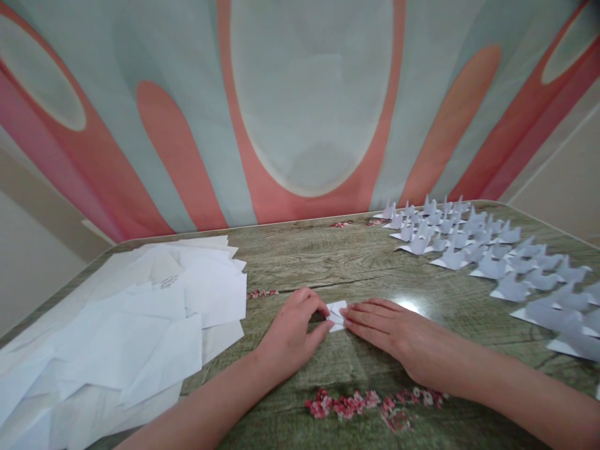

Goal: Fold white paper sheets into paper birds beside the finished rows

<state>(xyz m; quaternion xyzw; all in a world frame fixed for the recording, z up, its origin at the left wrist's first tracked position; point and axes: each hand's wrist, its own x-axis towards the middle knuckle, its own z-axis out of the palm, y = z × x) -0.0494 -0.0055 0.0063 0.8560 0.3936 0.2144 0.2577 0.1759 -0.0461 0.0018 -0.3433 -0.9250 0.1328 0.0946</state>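
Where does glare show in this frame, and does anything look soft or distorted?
In the head view, a bright glare patch shows on the wood-grain tabletop just beyond the right hand; in the head view, the origami cranes look slightly soft; also in the head view, the wide lens seems to stretch things toward the edges.

Through my remote camera I see one small white paper (336,310), folded into a compact piece with creases and overlapping flaps, its side ends partly hidden, lying on the desk (300,257) well apart from the far edge, between the two far corners.
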